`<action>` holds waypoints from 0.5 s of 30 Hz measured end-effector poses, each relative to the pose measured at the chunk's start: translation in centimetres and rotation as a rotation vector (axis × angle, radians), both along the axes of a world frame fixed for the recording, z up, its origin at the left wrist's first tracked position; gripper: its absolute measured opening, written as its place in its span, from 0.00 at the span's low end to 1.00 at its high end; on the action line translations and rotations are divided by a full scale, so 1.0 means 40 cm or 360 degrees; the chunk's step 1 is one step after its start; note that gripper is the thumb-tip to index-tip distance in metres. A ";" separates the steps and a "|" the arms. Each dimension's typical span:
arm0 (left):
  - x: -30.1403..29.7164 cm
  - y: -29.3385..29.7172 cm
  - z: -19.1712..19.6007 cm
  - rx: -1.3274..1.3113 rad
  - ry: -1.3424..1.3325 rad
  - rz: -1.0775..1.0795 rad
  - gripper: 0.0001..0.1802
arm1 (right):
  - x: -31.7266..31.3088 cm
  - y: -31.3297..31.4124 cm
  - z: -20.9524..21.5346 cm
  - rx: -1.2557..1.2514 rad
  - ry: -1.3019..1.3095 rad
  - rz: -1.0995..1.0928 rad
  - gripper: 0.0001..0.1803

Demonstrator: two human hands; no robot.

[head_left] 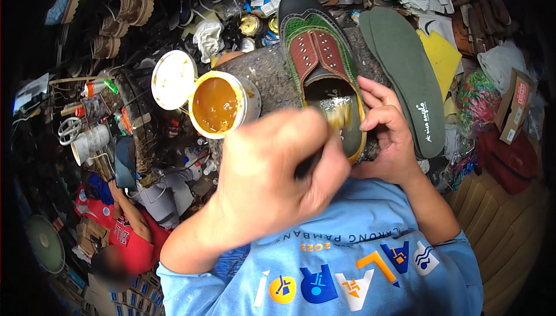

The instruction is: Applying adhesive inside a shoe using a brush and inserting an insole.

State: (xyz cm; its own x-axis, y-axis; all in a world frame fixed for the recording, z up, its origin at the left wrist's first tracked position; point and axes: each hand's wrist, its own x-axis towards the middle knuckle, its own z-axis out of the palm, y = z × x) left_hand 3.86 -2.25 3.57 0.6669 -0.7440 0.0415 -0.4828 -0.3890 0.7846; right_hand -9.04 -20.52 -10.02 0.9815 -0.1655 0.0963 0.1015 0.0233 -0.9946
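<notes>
A wingtip shoe [321, 55] in black, green and brown lies toe-away on a dark stone-like slab [260, 64]. My left hand [281, 165] is closed, blurred by motion, over the heel end. From its fingers the pale yellow bristles of a brush [343, 118] reach into the shoe, where the insole area looks wet and shiny; the handle is hidden in my fist. My right hand [389, 128] grips the shoe's right side near the heel, fingers along the collar. Left of the shoe stands an open white tub [250, 99] of amber glue, its lid folded back.
Grey-green insoles [399, 78] lie stacked right of the shoe, above a yellow sheet [440, 61]. Tins [250, 24] and a crumpled white cloth [208, 39] sit beyond the tub. A person in red [136, 238] works at lower left. A cardboard box [515, 104] stands far right.
</notes>
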 end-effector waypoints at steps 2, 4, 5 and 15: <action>0.038 -0.013 -0.041 -0.0090 -0.0204 0.0050 0.02 | 0.000 -0.003 -0.002 0.0075 0.0000 0.0050 0.41; 0.066 -0.022 -0.062 -0.0008 -0.0062 0.0102 0.04 | 0.003 -0.003 0.000 0.0056 -0.0016 0.0073 0.41; 0.074 -0.022 -0.070 -0.0006 0.0020 0.0111 0.05 | 0.005 -0.002 0.001 0.0038 -0.0033 0.0089 0.41; 0.126 -0.028 -0.005 0.0299 0.0407 -0.0243 0.05 | 0.005 -0.003 0.002 0.0091 -0.0029 0.0068 0.41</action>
